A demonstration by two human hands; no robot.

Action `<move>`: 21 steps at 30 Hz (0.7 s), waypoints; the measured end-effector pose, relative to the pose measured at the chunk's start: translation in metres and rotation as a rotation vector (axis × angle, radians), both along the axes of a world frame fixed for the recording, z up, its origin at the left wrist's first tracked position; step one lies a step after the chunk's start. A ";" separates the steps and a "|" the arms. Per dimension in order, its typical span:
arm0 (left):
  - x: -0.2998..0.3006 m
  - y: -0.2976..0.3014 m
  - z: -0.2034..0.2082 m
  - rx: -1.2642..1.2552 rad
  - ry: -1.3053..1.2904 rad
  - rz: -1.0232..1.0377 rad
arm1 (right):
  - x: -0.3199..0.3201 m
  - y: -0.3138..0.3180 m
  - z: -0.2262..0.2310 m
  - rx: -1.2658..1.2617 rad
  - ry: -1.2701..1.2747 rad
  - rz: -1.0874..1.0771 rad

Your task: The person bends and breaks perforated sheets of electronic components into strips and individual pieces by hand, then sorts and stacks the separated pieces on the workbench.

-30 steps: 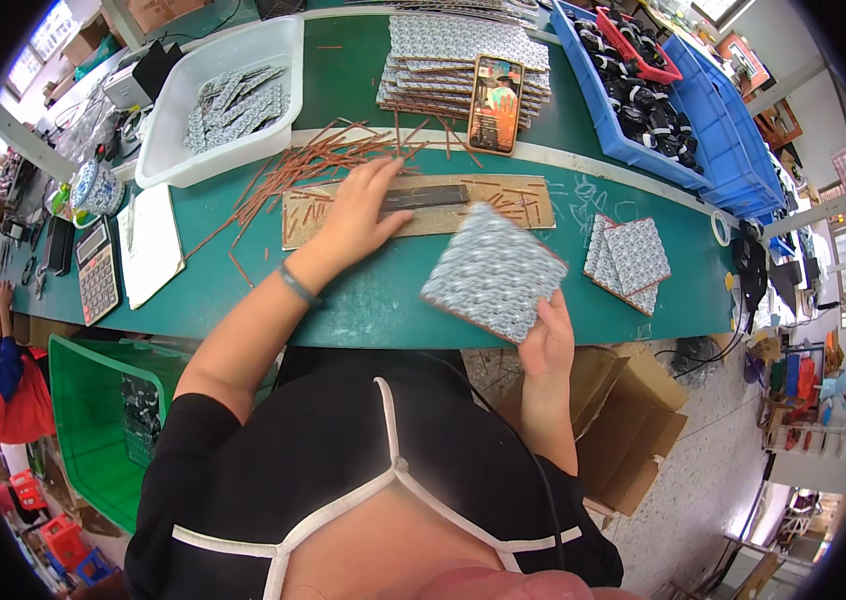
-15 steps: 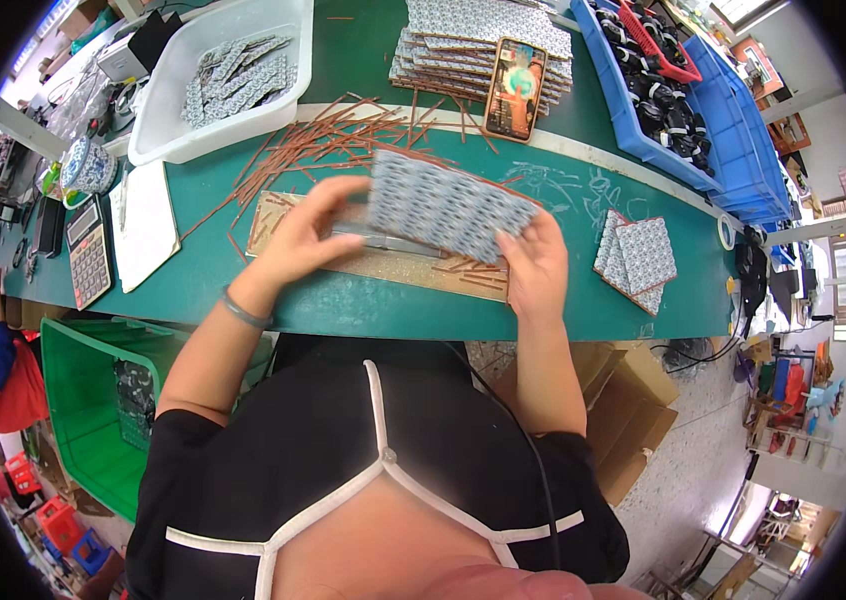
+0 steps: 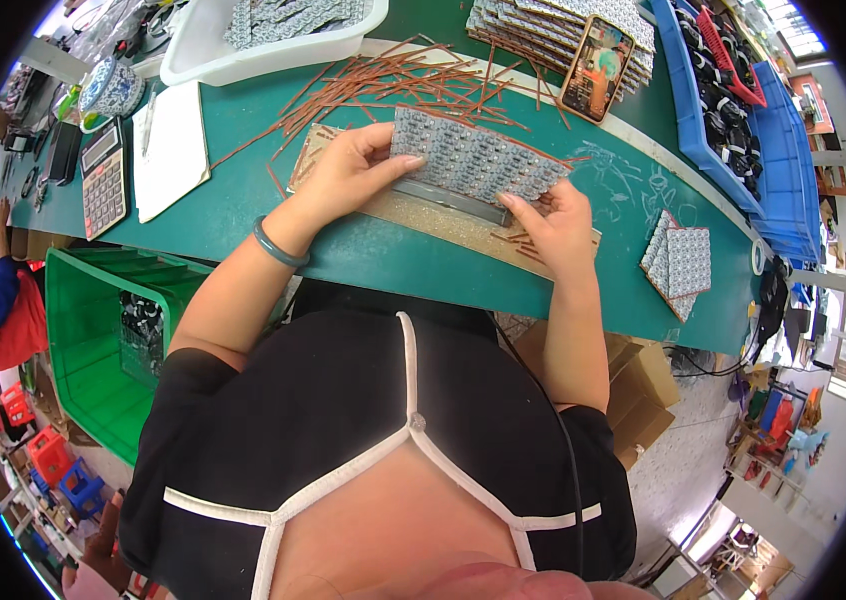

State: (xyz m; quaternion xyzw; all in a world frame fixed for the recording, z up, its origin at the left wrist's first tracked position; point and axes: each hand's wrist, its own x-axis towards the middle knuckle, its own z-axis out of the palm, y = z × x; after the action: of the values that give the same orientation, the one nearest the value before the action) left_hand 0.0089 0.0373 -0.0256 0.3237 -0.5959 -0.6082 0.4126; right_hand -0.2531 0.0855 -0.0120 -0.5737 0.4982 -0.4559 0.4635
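Note:
Between both hands I hold a grey panel [image 3: 473,152] covered with rows of small parts and edged in reddish brown. My left hand [image 3: 368,165] grips its left end, thumb on the face. At the lower right corner my right hand [image 3: 553,222] pinches it, thumb in front. The panel is tilted, its lower edge close to a dark metal bar [image 3: 453,203] on a tan board [image 3: 423,228]. Short brown strips [image 3: 523,245] lie on that board near my right hand. Some of my fingers are hidden behind the panel.
Long brown strips [image 3: 373,90] lie heaped beyond the board. Farther back are a white bin [image 3: 213,65], stacked panels [image 3: 543,40] and a phone [image 3: 598,70]. Two smaller panels [image 3: 683,262] rest at right; a calculator [image 3: 105,185] and paper [image 3: 171,150] at left. A green crate [image 3: 83,360] stands below.
The view has shifted, so the table appears higher and farther right. The panel has come down nearer the metal bar, and my left thumb now presses on its face.

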 end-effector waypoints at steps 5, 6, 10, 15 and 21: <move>0.003 0.009 0.006 -0.083 -0.185 -0.041 | -0.009 0.005 0.002 -0.044 0.274 0.048; -0.002 0.011 0.005 -0.069 -0.060 -0.039 | -0.010 0.004 0.002 -0.041 0.275 0.048; -0.005 0.004 0.004 -0.053 -0.113 -0.041 | -0.016 0.000 -0.006 0.036 0.217 0.044; -0.007 -0.005 -0.001 0.062 -0.038 -0.101 | -0.016 -0.004 -0.010 0.147 -0.144 0.081; -0.013 -0.014 -0.018 0.050 -0.037 -0.012 | -0.008 -0.014 -0.015 0.125 -0.134 0.069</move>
State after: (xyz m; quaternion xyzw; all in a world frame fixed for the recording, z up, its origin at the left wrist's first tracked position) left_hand -0.0042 0.0229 -0.0435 0.3413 -0.5900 -0.6193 0.3897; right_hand -0.2614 0.0717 -0.0270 -0.5288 0.4736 -0.4447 0.5462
